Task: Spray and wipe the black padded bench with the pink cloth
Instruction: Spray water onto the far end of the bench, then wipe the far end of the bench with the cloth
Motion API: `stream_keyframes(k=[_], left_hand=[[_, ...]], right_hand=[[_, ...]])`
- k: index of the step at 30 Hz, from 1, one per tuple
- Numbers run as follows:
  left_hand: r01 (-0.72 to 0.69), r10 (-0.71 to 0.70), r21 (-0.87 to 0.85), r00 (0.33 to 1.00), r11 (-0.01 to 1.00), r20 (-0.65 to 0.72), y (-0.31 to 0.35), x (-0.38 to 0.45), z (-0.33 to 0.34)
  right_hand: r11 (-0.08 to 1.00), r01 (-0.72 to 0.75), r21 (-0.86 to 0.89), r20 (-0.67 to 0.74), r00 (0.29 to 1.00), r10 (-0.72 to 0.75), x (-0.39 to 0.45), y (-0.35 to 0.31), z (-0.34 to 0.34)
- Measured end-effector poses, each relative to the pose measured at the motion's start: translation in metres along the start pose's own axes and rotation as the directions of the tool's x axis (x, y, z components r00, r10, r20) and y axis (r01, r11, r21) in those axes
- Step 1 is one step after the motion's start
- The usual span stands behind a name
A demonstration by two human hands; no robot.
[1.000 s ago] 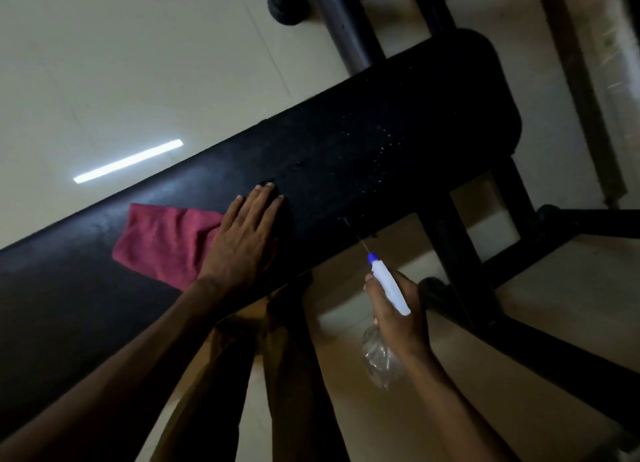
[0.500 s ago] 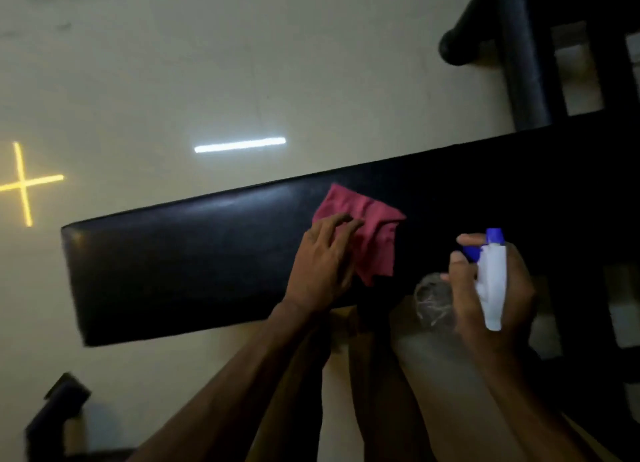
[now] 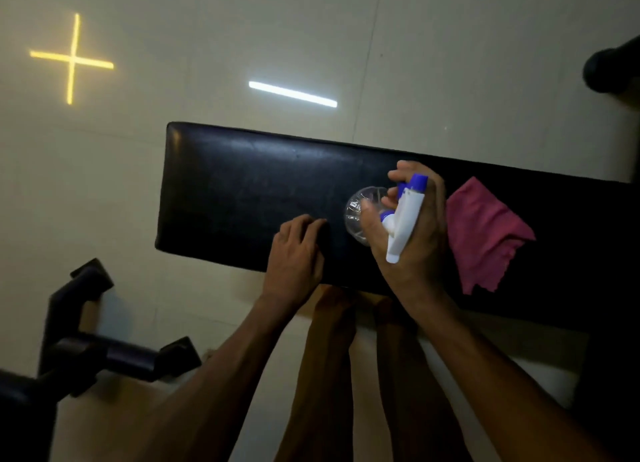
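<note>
The black padded bench [image 3: 242, 191] runs across the middle of the head view, its left end visible. The pink cloth [image 3: 485, 233] lies crumpled on the bench at the right, with no hand on it. My right hand [image 3: 412, 226] grips a clear spray bottle [image 3: 363, 212] with a white and blue trigger head, held over the bench just left of the cloth. My left hand [image 3: 298, 250] rests on the bench's near edge, left of the bottle, fingers lying on the padding and holding nothing.
A dark metal frame [image 3: 86, 351] stands on the pale tiled floor at the lower left. Another black piece of equipment [image 3: 609, 70] sits at the upper right. My legs [image 3: 332, 357] stand close against the bench's near side. Light reflections mark the floor.
My left hand let go of the pink cloth and moved left along the bench. My right hand brought the spray bottle over the bench. The view swung toward the bench's left end.
</note>
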State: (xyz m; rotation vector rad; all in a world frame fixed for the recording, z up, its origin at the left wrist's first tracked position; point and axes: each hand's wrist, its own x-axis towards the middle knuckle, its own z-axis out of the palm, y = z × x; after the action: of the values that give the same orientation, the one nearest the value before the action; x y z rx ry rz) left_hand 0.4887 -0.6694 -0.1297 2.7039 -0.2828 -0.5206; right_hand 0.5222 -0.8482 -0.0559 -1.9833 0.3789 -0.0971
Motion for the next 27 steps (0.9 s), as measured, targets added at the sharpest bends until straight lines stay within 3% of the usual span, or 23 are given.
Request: stream_keyframes(k=[4, 18, 21, 24, 27], left_hand=[[0.024, -0.024, 0.000, 1.000, 1.000, 0.019, -0.007, -0.002, 0.008], [-0.045, 0.045, -0.021, 0.999, 0.999, 0.007, -0.016, -0.004, 0.011], [-0.047, 0.047, -0.012, 0.999, 0.999, 0.005, -0.013, -0.006, 0.008], [-0.045, 0.045, -0.001, 0.999, 0.999, 0.004, -0.006, -0.030, 0.013], [-0.102, 0.102, 0.000, 0.992, 0.995, 0.078, 0.014, -0.067, 0.028]], right_hand=[[0.994, 0.041, -0.098, 0.103, 0.994, -0.031, -0.002, -0.005, 0.016], [0.951, 0.006, -0.310, 0.132, 0.991, 0.037, -0.042, 0.031, -0.026], [0.897, -0.094, -0.432, 0.035, 0.992, 0.121, -0.042, 0.056, -0.056], [0.769, -0.266, -0.581, -0.133, 0.963, 0.233, -0.017, 0.086, -0.087], [0.694, -0.350, -0.630, -0.185, 0.935, 0.303, 0.007, 0.109, -0.105]])
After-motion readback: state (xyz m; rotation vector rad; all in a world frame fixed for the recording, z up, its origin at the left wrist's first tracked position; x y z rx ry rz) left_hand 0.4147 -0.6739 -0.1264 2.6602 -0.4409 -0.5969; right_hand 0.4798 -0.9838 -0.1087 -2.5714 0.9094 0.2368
